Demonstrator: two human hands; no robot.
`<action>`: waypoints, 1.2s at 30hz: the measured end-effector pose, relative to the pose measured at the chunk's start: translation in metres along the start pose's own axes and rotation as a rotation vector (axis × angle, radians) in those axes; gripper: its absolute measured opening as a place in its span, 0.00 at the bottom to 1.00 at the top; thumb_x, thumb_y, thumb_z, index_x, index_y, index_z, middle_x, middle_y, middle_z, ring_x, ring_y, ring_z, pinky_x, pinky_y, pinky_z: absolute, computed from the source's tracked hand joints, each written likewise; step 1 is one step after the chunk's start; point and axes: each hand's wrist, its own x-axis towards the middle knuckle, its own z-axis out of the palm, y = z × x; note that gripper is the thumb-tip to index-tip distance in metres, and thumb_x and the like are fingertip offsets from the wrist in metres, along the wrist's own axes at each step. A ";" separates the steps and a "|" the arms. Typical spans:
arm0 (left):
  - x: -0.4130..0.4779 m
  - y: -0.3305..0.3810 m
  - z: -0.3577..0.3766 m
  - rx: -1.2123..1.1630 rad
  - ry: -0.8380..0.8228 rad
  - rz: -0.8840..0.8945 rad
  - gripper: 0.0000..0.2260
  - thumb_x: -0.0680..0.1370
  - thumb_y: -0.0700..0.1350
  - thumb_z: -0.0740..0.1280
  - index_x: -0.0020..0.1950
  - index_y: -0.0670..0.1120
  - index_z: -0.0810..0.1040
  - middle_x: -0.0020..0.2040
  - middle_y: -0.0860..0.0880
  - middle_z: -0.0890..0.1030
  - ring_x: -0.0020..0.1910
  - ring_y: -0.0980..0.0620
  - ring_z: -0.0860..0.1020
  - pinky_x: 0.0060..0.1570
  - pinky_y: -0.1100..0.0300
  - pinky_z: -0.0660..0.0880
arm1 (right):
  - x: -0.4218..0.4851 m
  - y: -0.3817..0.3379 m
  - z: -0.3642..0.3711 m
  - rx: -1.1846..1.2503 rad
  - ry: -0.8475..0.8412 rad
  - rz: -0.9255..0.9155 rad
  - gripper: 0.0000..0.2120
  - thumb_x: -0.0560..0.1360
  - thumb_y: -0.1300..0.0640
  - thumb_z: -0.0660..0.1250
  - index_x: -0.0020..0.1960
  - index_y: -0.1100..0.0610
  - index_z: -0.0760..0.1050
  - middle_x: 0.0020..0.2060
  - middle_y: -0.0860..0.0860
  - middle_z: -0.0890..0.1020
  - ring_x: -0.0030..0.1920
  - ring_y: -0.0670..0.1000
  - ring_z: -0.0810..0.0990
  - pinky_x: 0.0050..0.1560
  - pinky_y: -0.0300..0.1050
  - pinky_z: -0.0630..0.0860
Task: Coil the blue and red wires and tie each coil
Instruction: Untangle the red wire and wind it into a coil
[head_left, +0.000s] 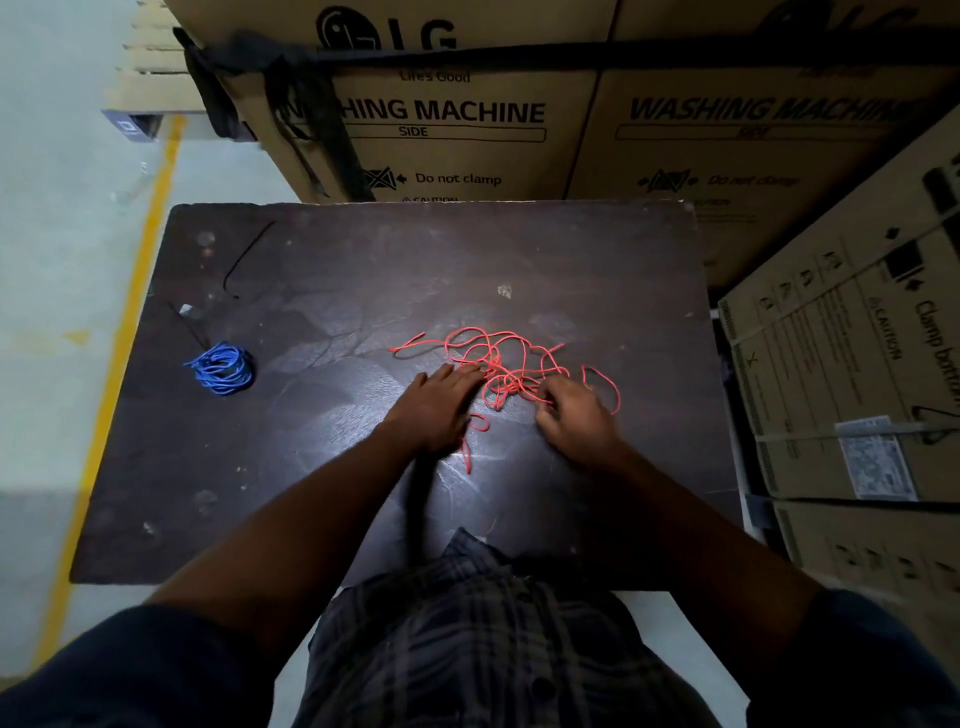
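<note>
The red wire lies in a loose tangle at the middle of the dark table. My left hand rests flat at the tangle's left edge, fingers straight and touching strands; a red end trails below it. My right hand sits at the tangle's right side with fingers curled, pinching red strands. The blue wire is a tight coil near the table's left edge, apart from both hands.
A black cable tie lies at the table's far left, with a small scrap below it. Cardboard washing machine boxes stand behind the table and more boxes to the right. A yellow floor line runs left.
</note>
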 end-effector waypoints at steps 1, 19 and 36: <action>-0.002 -0.006 0.000 0.022 -0.014 -0.002 0.33 0.76 0.52 0.65 0.78 0.54 0.55 0.79 0.53 0.59 0.76 0.44 0.59 0.71 0.42 0.61 | -0.003 0.005 -0.001 -0.021 -0.005 0.019 0.04 0.70 0.63 0.64 0.41 0.55 0.71 0.37 0.53 0.76 0.39 0.56 0.74 0.41 0.47 0.65; -0.021 -0.037 -0.015 -0.116 0.309 -0.013 0.13 0.71 0.50 0.60 0.53 0.50 0.75 0.55 0.47 0.76 0.53 0.43 0.75 0.52 0.48 0.75 | -0.004 0.003 -0.004 -0.168 0.036 0.007 0.09 0.71 0.47 0.63 0.37 0.51 0.71 0.43 0.49 0.77 0.47 0.55 0.75 0.48 0.46 0.65; -0.035 -0.064 0.005 -0.071 0.039 -0.059 0.30 0.70 0.71 0.60 0.63 0.53 0.71 0.79 0.48 0.59 0.77 0.47 0.58 0.70 0.38 0.60 | -0.007 0.024 -0.010 0.010 -0.136 0.287 0.17 0.75 0.43 0.66 0.46 0.58 0.77 0.73 0.58 0.67 0.73 0.56 0.64 0.72 0.48 0.62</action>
